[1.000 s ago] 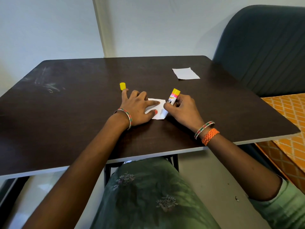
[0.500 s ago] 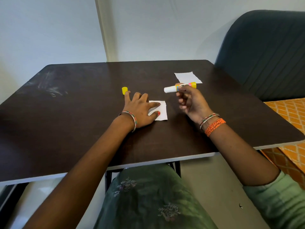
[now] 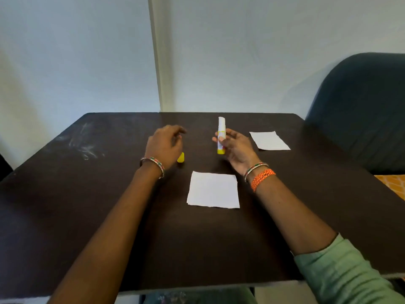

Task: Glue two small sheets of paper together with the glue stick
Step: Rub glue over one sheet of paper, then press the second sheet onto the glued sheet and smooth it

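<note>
One small white paper sheet [image 3: 213, 189] lies flat on the dark table [image 3: 87, 205], between my forearms. A second white sheet [image 3: 269, 140] lies farther back on the right. My right hand [image 3: 235, 148] holds the uncapped glue stick [image 3: 221, 133] upright, white glue tip up and yellow base down, above the table behind the near sheet. The yellow cap [image 3: 181, 157] stands on the table just right of my left wrist. My left hand [image 3: 165, 143] hovers over the table beside the cap, fingers loosely curled, holding nothing.
A dark blue-grey padded chair back [image 3: 359, 110] stands at the table's right rear corner. An orange patterned surface [image 3: 394, 183] shows past the right edge. A pale wall rises behind the table. Chalky scuffs [image 3: 84, 145] mark the left of the tabletop.
My left hand has lifted off the near sheet and moved back toward the cap. My right hand has turned the glue stick from lying sideways to upright. The camera has tilted up.
</note>
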